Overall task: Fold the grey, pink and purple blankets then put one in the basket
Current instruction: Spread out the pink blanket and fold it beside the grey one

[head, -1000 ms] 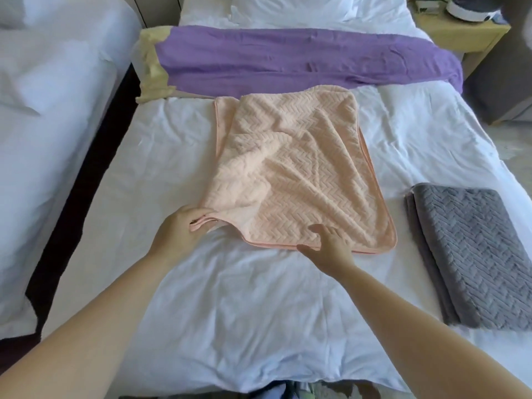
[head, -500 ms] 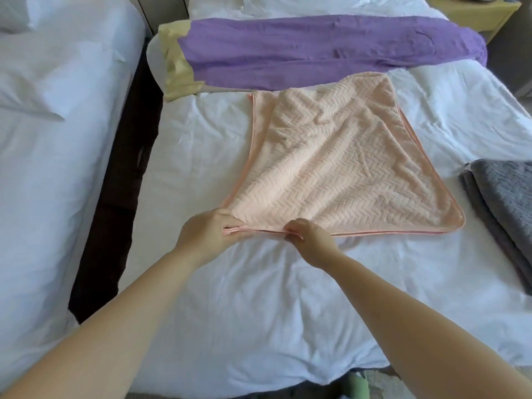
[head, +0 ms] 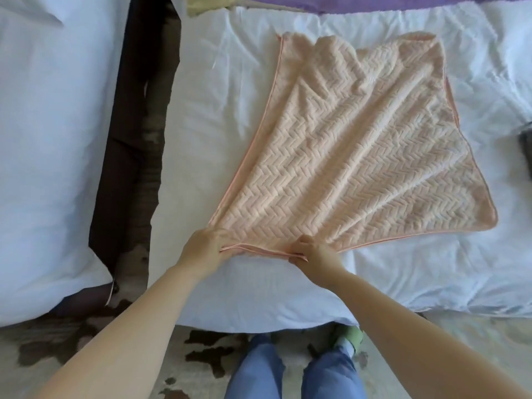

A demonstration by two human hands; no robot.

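Landmark: pink blanket (head: 359, 154), lying on the white bed (head: 259, 298), roughly central in the head view.

Left hand (head: 205, 249): at the blanket's near-left corner, fingers curled over the fabric, pinching the near hem (head: 259, 249). One second ago it held the same corner, then further out from the right hand.

Right hand (head: 312, 253): a short way right along the same hem, fingers curled and pinching the edge. One second ago it lay flat on the hem; half a second ago it was already closing on it.

Between the hands the hem shows two lines of piping, one just above the other. Diagonal ridges fan across the blanket from the hands toward its far edge; half a second ago the surface lay flatter. The near-right corner lies flat on the bed, well right of the right hand.

The view has tipped down since the earlier frames. The purple blanket (head: 403, 1), beyond the pink blanket's far edge, is now only a strip at the top. The grey blanket (head: 525, 151), to the pink blanket's right, is cut to a dark sliver at the frame edge. New in view on the near side: blue trousers (head: 259, 370) and a green shoe (head: 349, 335). A second bed (head: 51, 168) lies left of the pink blanket, across a dark gap.
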